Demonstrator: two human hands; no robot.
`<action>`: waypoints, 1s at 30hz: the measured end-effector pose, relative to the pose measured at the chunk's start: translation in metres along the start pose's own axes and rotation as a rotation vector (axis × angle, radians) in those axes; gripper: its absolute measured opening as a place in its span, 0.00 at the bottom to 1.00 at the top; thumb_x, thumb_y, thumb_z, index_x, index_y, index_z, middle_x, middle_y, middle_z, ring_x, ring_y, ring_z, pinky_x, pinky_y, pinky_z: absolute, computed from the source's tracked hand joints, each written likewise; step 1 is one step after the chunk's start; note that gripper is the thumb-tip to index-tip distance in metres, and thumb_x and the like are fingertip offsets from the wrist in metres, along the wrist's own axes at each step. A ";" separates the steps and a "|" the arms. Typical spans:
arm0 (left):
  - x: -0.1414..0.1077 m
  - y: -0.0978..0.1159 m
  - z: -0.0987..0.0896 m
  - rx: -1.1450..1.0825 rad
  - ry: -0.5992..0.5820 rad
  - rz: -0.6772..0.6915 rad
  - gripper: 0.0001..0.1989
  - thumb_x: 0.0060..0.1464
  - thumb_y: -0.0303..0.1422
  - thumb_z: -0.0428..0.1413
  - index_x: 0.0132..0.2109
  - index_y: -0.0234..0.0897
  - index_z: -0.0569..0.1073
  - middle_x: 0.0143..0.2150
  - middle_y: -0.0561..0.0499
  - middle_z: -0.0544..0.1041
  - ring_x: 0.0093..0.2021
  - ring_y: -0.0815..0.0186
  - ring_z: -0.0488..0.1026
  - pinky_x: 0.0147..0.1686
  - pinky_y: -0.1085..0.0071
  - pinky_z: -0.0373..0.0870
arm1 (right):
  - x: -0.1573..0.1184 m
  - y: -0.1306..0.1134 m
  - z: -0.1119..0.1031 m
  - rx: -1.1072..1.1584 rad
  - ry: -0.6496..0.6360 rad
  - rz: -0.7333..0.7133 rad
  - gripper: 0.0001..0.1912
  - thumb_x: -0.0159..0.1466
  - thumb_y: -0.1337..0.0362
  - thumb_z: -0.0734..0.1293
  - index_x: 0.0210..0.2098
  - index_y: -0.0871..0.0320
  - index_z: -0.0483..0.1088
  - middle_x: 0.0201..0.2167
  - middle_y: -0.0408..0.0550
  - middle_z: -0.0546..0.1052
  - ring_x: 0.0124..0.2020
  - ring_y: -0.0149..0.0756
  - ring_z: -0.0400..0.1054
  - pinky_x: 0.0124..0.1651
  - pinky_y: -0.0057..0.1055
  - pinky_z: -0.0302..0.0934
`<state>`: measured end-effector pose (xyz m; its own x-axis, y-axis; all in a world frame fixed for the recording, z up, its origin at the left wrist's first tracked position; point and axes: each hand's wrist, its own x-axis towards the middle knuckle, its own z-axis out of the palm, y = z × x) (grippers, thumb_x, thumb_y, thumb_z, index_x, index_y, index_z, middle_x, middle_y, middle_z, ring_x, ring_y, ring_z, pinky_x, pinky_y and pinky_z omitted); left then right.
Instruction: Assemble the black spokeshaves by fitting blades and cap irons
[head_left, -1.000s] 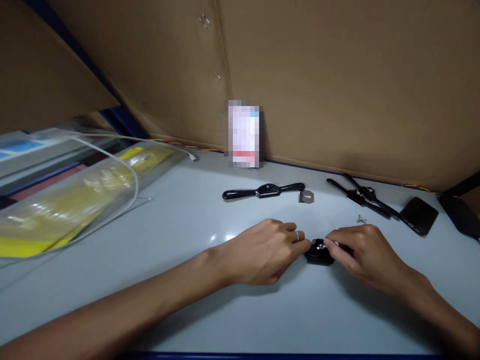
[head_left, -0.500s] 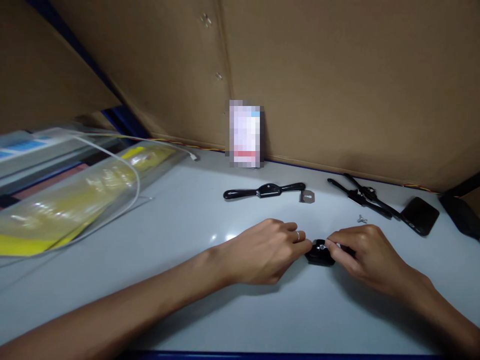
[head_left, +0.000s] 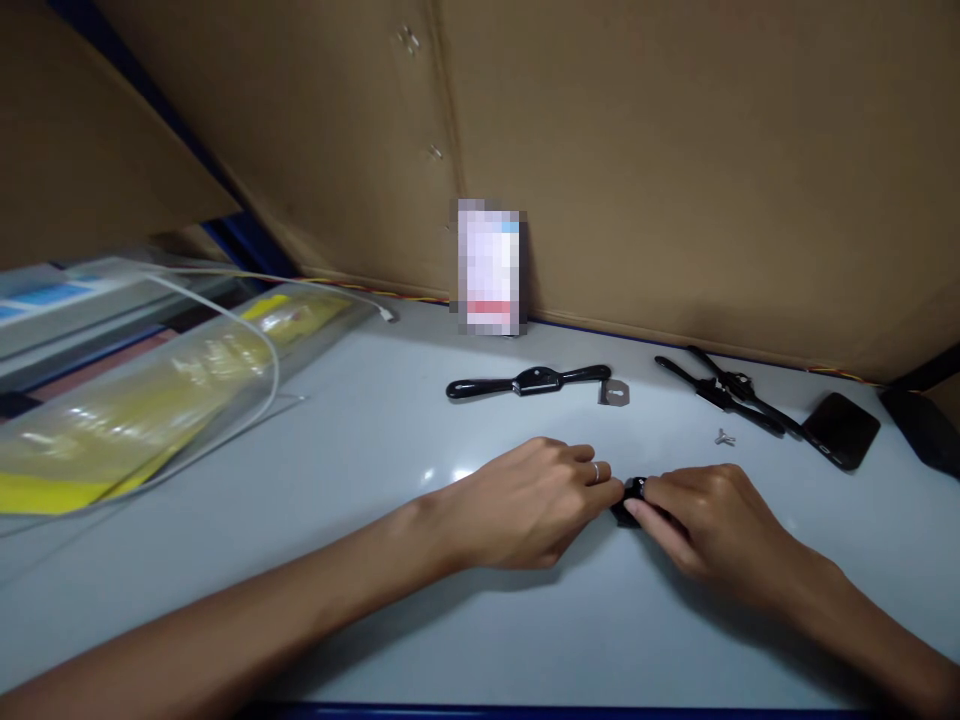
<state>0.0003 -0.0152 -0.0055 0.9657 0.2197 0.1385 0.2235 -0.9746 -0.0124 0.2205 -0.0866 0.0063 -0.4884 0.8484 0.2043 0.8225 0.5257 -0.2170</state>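
Lying at lower right of the frame, the tool (head_left: 624,516) seemingly runs left-right. Fingers of the left hand (head_left: 536,505) clasp its left end; the right hand (head_left: 716,520) pinches nearer its middle.

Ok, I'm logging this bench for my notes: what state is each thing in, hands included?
Left hand: gripping black piece's left side
Right hand: thumb and fingers gripping it
Black piece: held, mostly covered
Long black tool: lying unheld
Metal plate: lying flat
Two black tools: lying crossed
Small metal pieces: loose
Pixelated panel: upright
White cable: visible plug unconnected
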 end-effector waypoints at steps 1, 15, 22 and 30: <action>0.000 0.000 0.000 0.002 0.001 0.002 0.05 0.54 0.23 0.54 0.38 0.37 0.70 0.31 0.51 0.74 0.30 0.62 0.70 0.26 0.63 0.60 | 0.000 0.002 -0.002 0.033 0.015 0.017 0.22 0.73 0.62 0.59 0.22 0.58 0.65 0.18 0.40 0.67 0.19 0.28 0.51 0.27 0.32 0.43; 0.000 0.000 0.001 -0.004 -0.007 -0.002 0.06 0.54 0.23 0.55 0.39 0.37 0.70 0.31 0.52 0.74 0.30 0.62 0.70 0.27 0.63 0.61 | 0.001 0.021 -0.022 0.010 -0.154 -0.107 0.11 0.71 0.68 0.62 0.43 0.53 0.77 0.28 0.43 0.78 0.25 0.31 0.69 0.31 0.31 0.50; -0.001 -0.001 -0.001 -0.008 -0.006 0.004 0.07 0.54 0.23 0.54 0.40 0.37 0.71 0.32 0.51 0.74 0.30 0.62 0.69 0.27 0.63 0.61 | 0.002 0.018 -0.020 -0.092 -0.157 -0.097 0.11 0.72 0.65 0.62 0.44 0.56 0.77 0.25 0.43 0.76 0.23 0.31 0.66 0.29 0.31 0.47; -0.001 0.000 -0.001 0.005 -0.007 0.005 0.08 0.54 0.22 0.54 0.41 0.37 0.70 0.33 0.50 0.75 0.31 0.62 0.70 0.27 0.63 0.61 | 0.003 0.018 -0.021 -0.126 -0.178 -0.087 0.10 0.72 0.64 0.63 0.46 0.55 0.77 0.26 0.43 0.77 0.23 0.31 0.67 0.29 0.31 0.47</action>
<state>-0.0007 -0.0157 -0.0045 0.9676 0.2156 0.1318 0.2198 -0.9754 -0.0180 0.2398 -0.0753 0.0228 -0.5933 0.8038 0.0432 0.7996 0.5947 -0.0831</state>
